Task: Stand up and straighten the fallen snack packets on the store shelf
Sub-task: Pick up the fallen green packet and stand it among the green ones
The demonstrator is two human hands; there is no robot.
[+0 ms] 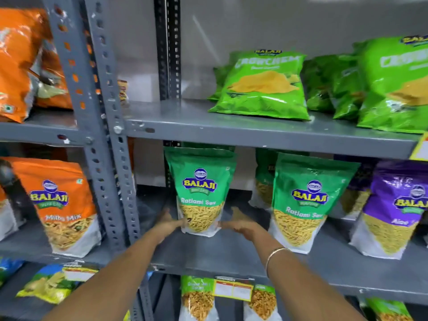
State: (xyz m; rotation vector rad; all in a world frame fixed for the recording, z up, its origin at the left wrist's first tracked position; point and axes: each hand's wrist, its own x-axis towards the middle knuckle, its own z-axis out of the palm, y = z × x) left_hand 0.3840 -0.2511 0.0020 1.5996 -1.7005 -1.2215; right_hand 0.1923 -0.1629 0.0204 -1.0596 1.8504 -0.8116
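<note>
A green Ratlami Sev packet (pixel 201 188) stands upright on the middle grey shelf (pixel 231 253). My left hand (pixel 170 222) presses its lower left edge and my right hand (pixel 240 224) its lower right edge, so both hold it at the base. A second green Ratlami Sev packet (pixel 305 202) stands upright to its right, with another one behind it. A purple packet (pixel 398 209) stands at the far right. On the upper shelf, green Crunchem bags (pixel 261 86) lean back against each other.
Grey perforated uprights (pixel 108 140) split the shelving. Left bay: an orange Mithu Mix packet (pixel 62 205) standing, orange bags (pixel 18 61) above. Below are more packets (pixel 196 300) and a price label (pixel 234 289). A bracelet is on my right wrist.
</note>
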